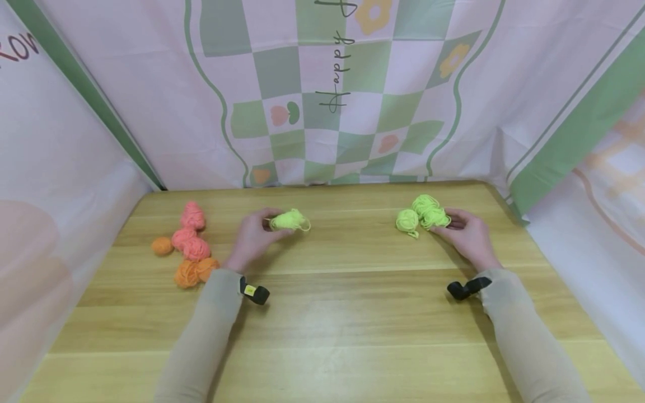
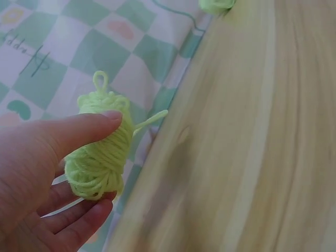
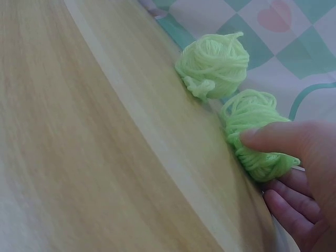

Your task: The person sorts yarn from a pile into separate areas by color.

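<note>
My left hand (image 1: 254, 235) grips a small yellow-green ball of yarn (image 1: 288, 220) over the left middle of the table. In the left wrist view the thumb lies across this yarn (image 2: 100, 152), the other fingers are beneath it, and loose loops stick out from its end and side. On the right, my right hand (image 1: 468, 232) pinches a bright green ball of yarn (image 1: 437, 217), thumb on the near side. The right wrist view shows the thumb against its wound strands (image 3: 254, 123). Just left of it sits another green yarn ball (image 1: 407, 220) with a short knotted tail.
Several pink yarn balls (image 1: 195, 249) and orange yarn balls (image 1: 187, 274) lie clustered on the left of the wooden table (image 1: 322, 324). A smaller orange ball (image 1: 162, 246) lies at their left. A patterned curtain (image 1: 342, 151) hangs along the table's back edge.
</note>
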